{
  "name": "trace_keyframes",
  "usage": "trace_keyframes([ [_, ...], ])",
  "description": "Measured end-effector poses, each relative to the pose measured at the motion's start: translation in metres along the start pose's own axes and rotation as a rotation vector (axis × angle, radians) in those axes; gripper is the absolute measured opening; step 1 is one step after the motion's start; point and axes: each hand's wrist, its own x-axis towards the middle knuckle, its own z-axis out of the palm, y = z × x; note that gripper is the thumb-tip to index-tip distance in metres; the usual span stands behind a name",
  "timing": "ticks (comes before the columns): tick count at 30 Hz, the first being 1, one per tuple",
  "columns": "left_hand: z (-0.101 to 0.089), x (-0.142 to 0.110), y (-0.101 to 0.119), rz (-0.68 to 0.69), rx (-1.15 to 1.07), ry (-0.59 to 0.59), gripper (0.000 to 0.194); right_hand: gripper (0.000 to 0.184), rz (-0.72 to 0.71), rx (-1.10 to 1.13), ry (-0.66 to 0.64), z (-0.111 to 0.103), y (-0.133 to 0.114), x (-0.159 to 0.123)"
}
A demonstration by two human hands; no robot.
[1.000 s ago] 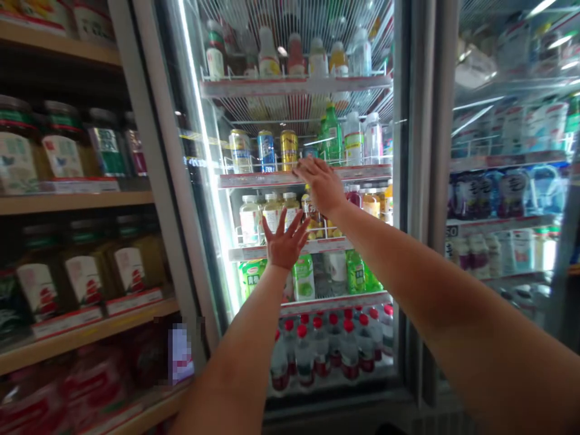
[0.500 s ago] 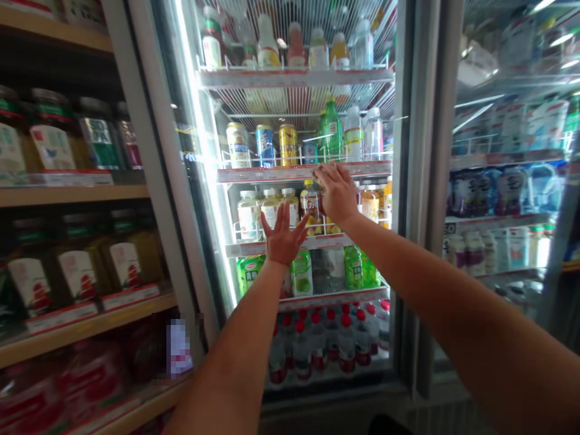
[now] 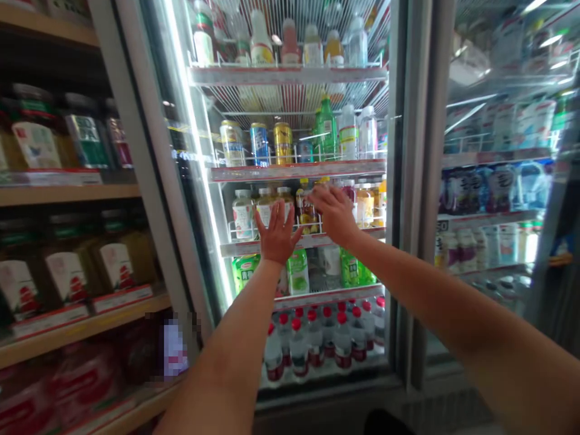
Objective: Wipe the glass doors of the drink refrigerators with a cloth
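The yellow-capped bottle (image 3: 304, 208) stands upright, cap toward twelve, its label too blurred to read; at three o'clock, the right hand (image 3: 336, 212), fingers outstretched; at eight, the left hand (image 3: 277, 239), splayed; farther that way, a green pack (image 3: 244, 273) shows 青

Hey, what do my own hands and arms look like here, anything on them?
Your left hand and right hand are ungloved, and no sleeve shows on either forearm. I see no watch or bracelet; the blur leaves rings hard to judge.

yellow-capped bottle (image 3: 305, 208) | blue can (image 3: 260, 144) | gold can (image 3: 283, 144) | green bottle (image 3: 328, 128) | red caps (image 3: 296, 324) | green-and-white pack (image 3: 298, 273)
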Motion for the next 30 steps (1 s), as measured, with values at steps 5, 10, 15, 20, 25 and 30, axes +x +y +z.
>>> trace_keyframes([
  [5, 0.0, 0.0, 0.0, -0.012, 0.002, 0.006, 0.061, 0.05, -0.115, 0.001, -0.045, -0.002, 0.009, -0.004],
  [10, 0.0, 0.0, 0.0, -0.035, -0.016, 0.001, 0.059, 0.06, 0.148, -0.006, 0.146, -0.001, 0.015, -0.016],
  [15, -0.002, 0.0, 0.001, -0.042, -0.012, 0.026, 0.05, 0.049, -0.323, 0.027, -0.279, 0.007, -0.009, -0.071],
  [20, -0.005, 0.002, 0.003, -0.063, -0.017, 0.011, 0.048, 0.053, -0.015, -0.034, -0.016, -0.004, 0.015, -0.043],
  [25, -0.005, 0.002, 0.003, -0.074, -0.03, 0.003, 0.051, 0.054, 0.034, -0.044, -0.03, 0.008, -0.006, -0.06],
  [30, -0.005, 0.001, 0.003, -0.073, -0.023, 0.015, 0.05, 0.044, -0.539, 0.07, -0.465, 0.016, -0.031, -0.103],
])
